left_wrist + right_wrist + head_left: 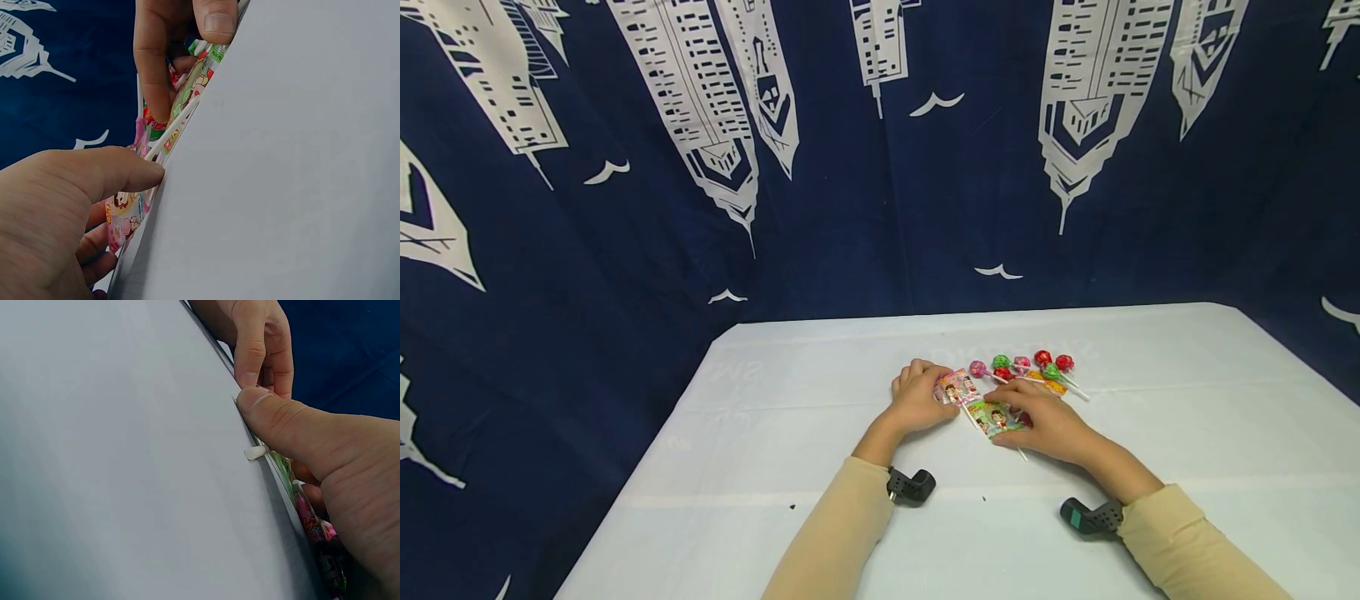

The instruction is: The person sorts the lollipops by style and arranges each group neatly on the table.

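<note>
My left hand grips the left side of a pink candy packet printed with a cartoon figure. Thumb and fingers lie on either side of that packet in the left wrist view, and the thumb tip is by a white lollipop stick. Just to the right, a green candy packet lies flat on the table with my right hand over its right part, pinching it between thumb and fingers. A white stick end pokes out beneath the right thumb. The right palm hides whatever lies under it.
Several lollipops in red, green and pink wrappers lie in a loose cluster behind the right hand, with an orange packet among them. A white cloth covers the table. Behind it hangs a dark blue curtain with white building prints.
</note>
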The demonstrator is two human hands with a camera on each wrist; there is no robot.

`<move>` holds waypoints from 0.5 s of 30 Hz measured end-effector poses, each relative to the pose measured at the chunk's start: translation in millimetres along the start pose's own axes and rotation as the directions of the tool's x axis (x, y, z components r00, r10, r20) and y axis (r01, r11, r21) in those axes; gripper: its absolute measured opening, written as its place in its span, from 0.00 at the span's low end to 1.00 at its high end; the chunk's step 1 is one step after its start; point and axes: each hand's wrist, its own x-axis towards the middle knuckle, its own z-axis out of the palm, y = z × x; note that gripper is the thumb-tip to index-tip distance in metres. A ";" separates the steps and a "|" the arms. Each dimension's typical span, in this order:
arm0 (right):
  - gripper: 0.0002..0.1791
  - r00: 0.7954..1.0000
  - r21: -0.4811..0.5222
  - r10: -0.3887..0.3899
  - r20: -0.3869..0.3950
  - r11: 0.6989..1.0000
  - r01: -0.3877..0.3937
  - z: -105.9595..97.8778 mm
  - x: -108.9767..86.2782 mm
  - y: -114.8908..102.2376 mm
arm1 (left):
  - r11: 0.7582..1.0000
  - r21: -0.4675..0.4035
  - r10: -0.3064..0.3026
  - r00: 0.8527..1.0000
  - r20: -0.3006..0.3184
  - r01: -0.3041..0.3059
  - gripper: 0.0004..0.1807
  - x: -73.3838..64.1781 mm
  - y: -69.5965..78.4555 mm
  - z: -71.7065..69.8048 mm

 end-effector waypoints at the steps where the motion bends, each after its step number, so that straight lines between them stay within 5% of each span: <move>1: 0.32 1.000 -0.002 -0.001 0.000 1.000 0.001 0.0 0.2 0.0 | 1.000 0.004 0.002 1.000 0.000 -0.002 0.36 0.2 -0.3 0.1; 15: 0.31 1.000 0.001 0.013 0.007 1.000 -0.013 0.6 0.2 2.1 | 1.000 0.025 0.009 1.000 -0.025 -0.009 0.36 1.8 -0.7 1.0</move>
